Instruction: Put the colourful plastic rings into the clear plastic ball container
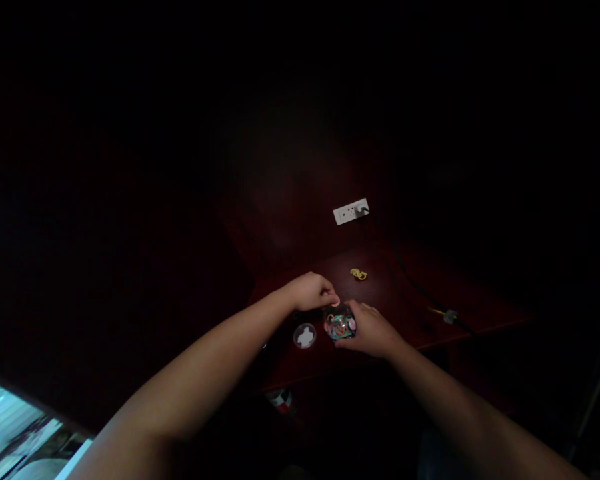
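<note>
On the dark red table, the right hand holds a small clear tub of colored bands, while the left hand pinches closed just above it, near a round lid

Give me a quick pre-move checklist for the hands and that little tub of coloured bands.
1. Right hand steadies the clear tub: ok.
2. Left hand fingertips pinched above the tub's open top: ok.
3. What the left pinch holds: cannot tell, too dark.
4. Round lid lies on the desk left of the tub, apart from it: ok.
5. Yellow bands loose on the desk beyond the tub: ok.
</note>
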Motion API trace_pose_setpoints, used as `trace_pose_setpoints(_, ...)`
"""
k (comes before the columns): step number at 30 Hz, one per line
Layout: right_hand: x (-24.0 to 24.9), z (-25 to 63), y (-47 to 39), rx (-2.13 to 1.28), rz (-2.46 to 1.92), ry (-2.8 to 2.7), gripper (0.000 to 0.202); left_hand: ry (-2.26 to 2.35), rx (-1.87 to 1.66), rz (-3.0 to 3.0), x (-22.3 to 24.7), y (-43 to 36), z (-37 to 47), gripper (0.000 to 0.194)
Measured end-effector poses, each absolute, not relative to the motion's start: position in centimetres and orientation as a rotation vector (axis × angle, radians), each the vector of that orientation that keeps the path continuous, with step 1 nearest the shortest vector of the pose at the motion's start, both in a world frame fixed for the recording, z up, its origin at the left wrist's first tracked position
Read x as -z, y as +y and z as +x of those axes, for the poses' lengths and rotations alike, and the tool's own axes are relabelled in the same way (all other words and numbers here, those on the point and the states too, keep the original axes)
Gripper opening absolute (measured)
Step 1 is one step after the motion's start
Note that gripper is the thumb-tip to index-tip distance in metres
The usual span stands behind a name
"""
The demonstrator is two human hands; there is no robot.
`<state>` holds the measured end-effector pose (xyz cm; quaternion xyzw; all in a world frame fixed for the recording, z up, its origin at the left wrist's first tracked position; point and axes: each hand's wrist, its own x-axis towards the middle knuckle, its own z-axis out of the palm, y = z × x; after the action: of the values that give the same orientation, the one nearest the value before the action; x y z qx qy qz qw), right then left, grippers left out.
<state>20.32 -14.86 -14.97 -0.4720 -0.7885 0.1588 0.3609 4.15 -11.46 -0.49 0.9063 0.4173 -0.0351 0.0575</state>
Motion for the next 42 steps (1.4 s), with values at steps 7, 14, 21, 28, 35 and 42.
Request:
trace_pose_setpoints(7,15.1,20.3,-14.8,-0.409,-1.206,-2.027,0.071,1.224,0.105,2.724,0.5,-11.3,4.0,0.024)
trace_pose_setpoints(14,15.1,20.2,-15.0,-0.421,-1.207,-2.021,0.074,1.263,0.105,2.724,0.4,-11.1,4.1,0.036)
trace_pose_setpoints(21,15.0,20.3,-15.2,-0.440,-1.321,-1.922,0.079,1.468,-0.054,2.683,1.6,-7.6,4.7,0.035)
trace_pose_setpoints(28,15.3,21.5,-16.0,-0.434,-1.354,-1.902,0.080,1.659,-0.038,2.614,5.7,-1.5,7.7,0.056)
trace_pose_setpoints(35,15.7,21.6,-16.0,-0.318,-1.338,-1.955,0.047,1.595,0.008,2.639,8.7,3.8,11.0,0.058)
trace_pose_setpoints(42,16.3,22.0,-15.9,-0.301,-1.341,-1.985,0.032,1.560,0.118,2.645,10.2,6.4,12.0,0.064)
